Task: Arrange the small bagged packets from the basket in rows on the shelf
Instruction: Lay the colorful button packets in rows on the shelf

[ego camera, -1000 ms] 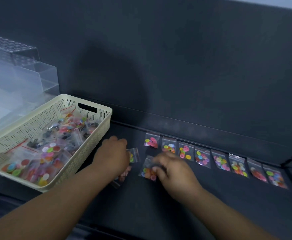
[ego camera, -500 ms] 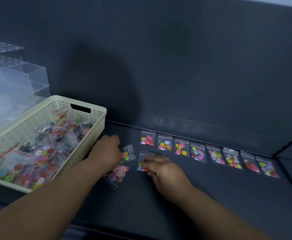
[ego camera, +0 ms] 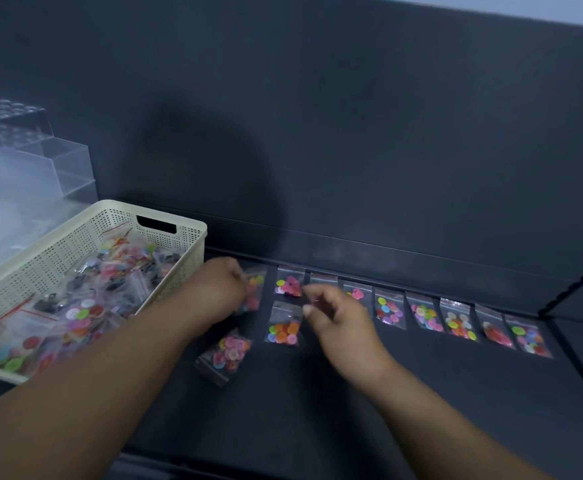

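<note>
A cream perforated basket on the left holds several clear packets of coloured buttons. On the dark shelf, a row of several packets runs along the back edge. An orange-button packet lies flat in front of the row's left end. A pink-button packet lies loose and tilted nearer me. My left hand is closed on a packet of pink and yellow buttons at the left end of the row. My right hand hovers over the row, fingers apart and empty, hiding parts of two packets.
Clear acrylic tiered boxes stand behind the basket at the far left. A dark back wall rises behind the shelf, with a low lip along its base. The shelf's right edge angles off past the last packet.
My right hand let go of the orange-button packet and lifted off it to the right. My left hand moved up with a packet to the row's left end, uncovering the pink-button packet.
</note>
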`<action>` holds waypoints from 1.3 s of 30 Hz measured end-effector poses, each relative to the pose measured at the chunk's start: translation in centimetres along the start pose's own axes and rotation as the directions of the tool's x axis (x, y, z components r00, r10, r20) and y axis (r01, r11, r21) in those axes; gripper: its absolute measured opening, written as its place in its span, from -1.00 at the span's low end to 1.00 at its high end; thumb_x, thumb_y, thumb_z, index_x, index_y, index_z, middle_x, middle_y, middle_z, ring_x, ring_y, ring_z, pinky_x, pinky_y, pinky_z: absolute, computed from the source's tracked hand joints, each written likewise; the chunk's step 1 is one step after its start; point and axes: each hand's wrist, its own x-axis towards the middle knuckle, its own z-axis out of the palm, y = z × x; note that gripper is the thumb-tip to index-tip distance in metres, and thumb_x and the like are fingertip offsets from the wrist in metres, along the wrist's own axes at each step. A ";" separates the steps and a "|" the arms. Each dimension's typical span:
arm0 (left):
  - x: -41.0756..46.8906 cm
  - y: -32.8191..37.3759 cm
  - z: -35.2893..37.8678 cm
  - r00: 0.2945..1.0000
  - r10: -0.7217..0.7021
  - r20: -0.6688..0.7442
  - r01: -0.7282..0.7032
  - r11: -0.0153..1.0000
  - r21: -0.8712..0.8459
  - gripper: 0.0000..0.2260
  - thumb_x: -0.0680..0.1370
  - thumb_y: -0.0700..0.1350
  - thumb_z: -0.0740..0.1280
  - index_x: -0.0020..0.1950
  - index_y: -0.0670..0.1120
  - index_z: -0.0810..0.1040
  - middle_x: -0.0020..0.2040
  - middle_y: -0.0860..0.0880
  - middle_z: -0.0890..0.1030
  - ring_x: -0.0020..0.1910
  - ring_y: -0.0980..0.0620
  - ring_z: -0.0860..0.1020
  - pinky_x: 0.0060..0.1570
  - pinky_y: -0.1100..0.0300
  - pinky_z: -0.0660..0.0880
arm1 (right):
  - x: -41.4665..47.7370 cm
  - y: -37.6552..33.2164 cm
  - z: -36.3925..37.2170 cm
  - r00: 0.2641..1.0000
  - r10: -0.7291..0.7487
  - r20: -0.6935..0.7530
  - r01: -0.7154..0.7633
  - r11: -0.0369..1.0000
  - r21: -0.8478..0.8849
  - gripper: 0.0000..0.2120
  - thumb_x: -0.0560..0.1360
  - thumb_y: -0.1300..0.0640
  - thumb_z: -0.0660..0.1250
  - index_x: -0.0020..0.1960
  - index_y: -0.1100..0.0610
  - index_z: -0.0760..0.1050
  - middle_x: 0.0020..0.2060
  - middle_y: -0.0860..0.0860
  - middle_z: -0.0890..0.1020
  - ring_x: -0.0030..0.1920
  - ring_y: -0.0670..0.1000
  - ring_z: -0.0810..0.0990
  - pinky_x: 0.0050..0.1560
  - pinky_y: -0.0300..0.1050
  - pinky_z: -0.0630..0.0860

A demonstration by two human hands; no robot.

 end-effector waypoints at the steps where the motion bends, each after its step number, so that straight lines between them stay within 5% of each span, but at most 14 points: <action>1: -0.1 0.7 0.3 1.000 0.016 0.026 -0.015 0.998 -0.054 -0.85 0.46 -0.31 0.37 -0.25 -0.12 0.48 -0.35 -0.07 0.58 -0.33 0.01 0.53 -0.31 0.23 0.47 | 0.3 -0.7 -0.3 0.998 0.064 -0.001 -0.063 0.983 0.175 -0.79 0.53 0.32 0.28 0.01 0.02 0.50 -0.12 -0.13 0.58 -0.16 -0.33 0.55 -0.14 -0.56 0.37; 4: -1.0 2.5 1.7 0.986 0.046 0.160 -0.013 0.980 -0.199 -0.83 0.45 -0.34 0.36 -0.27 -0.11 0.49 -0.33 -0.13 0.57 -0.37 0.01 0.53 -0.36 0.22 0.50 | 0.8 -1.4 -1.1 0.976 0.209 0.066 -0.217 0.872 0.440 -0.80 0.50 0.34 0.31 0.08 0.12 0.47 -0.22 -0.03 0.59 -0.30 -0.21 0.56 -0.24 -0.38 0.46; 7: -1.9 3.0 3.8 0.959 0.070 0.273 -0.008 0.975 -0.222 -0.83 0.46 -0.34 0.33 -0.26 -0.11 0.47 -0.30 -0.14 0.57 -0.33 -0.01 0.54 -0.35 0.23 0.47 | 0.6 -0.7 -1.8 0.957 0.276 0.087 -0.286 0.862 0.419 -0.80 0.47 0.39 0.32 -0.02 0.12 0.49 -0.35 0.02 0.56 -0.47 -0.15 0.46 -0.41 -0.29 0.39; 12: -2.2 1.0 5.1 0.968 0.216 0.130 -0.244 0.934 0.262 -0.99 0.49 -0.15 0.34 -0.11 -0.06 0.53 -0.10 -0.01 0.58 -0.10 0.02 0.56 -0.02 0.11 0.52 | -0.2 1.8 -2.4 0.920 0.383 0.086 -0.393 0.892 0.226 -0.75 0.46 0.36 0.34 0.07 0.12 0.47 -0.27 0.02 0.65 -0.34 -0.14 0.62 -0.35 -0.29 0.50; 14: -2.7 0.0 5.2 0.937 0.304 0.169 -0.348 0.824 0.446 -0.92 0.53 -0.14 0.28 -0.02 -0.08 0.54 0.02 -0.02 0.52 0.02 0.01 0.50 0.02 0.14 0.46 | -0.7 2.0 -3.1 0.951 0.308 0.036 -0.297 0.937 -0.185 -0.64 0.48 0.23 0.34 0.24 0.04 0.40 -0.02 0.00 0.62 -0.11 -0.09 0.63 -0.16 -0.33 0.51; 17: -2.9 -1.2 5.5 0.895 0.387 0.221 -0.443 0.713 0.543 -0.87 0.54 -0.17 0.22 0.01 -0.06 0.54 0.06 0.01 0.47 0.07 0.02 0.44 0.03 0.16 0.43 | -1.7 2.1 -4.2 0.996 0.081 0.029 -0.047 0.796 -0.603 -0.57 0.52 0.12 0.26 0.37 0.00 0.32 0.25 -0.05 0.44 0.21 0.01 0.48 0.10 -0.21 0.42; 21: -2.7 -2.2 6.1 0.867 0.426 0.258 -0.492 0.653 0.576 -0.84 0.55 -0.15 0.20 0.05 -0.01 0.53 0.09 0.03 0.49 0.09 0.02 0.44 0.06 0.16 0.42 | -2.1 3.6 -4.4 0.949 -0.102 0.298 0.274 0.734 -0.621 -0.76 0.52 0.18 0.18 0.13 0.06 0.53 0.16 -0.05 0.51 0.21 0.05 0.44 0.14 -0.26 0.36; 23: -2.7 -2.3 6.1 0.868 0.421 0.265 -0.493 0.658 0.569 -0.82 0.56 -0.13 0.19 0.11 0.02 0.51 0.13 0.04 0.48 0.11 0.02 0.43 0.08 0.16 0.41 | -2.0 4.4 -4.3 0.914 -0.125 0.387 0.359 0.695 -0.623 -0.71 0.57 0.14 0.15 0.23 0.03 0.52 0.30 -0.05 0.47 0.34 0.03 0.36 0.28 -0.35 0.16; 26: -2.5 -2.4 6.2 0.868 0.425 0.255 -0.491 0.665 0.563 -0.75 0.57 -0.13 0.19 0.21 0.06 0.49 0.21 0.04 0.47 0.17 0.02 0.42 0.13 0.20 0.38 | -1.9 4.8 -4.2 0.903 -0.123 0.411 0.377 0.685 -0.624 -0.64 0.62 0.09 0.09 0.40 0.00 0.37 0.45 -0.08 0.31 0.46 -0.05 0.20 0.31 -0.42 -0.07; 39: -2.1 -2.3 6.3 0.868 0.442 0.225 -0.487 0.668 0.564 -0.76 0.57 -0.12 0.20 0.21 0.04 0.50 0.15 0.02 0.48 0.14 0.01 0.41 0.11 0.16 0.41 | -0.9 4.8 -3.8 0.905 -0.077 0.418 0.359 0.665 -0.654 -0.63 0.61 0.05 0.12 0.42 -0.02 0.34 0.44 -0.06 0.30 0.41 0.02 0.22 0.41 -0.17 0.17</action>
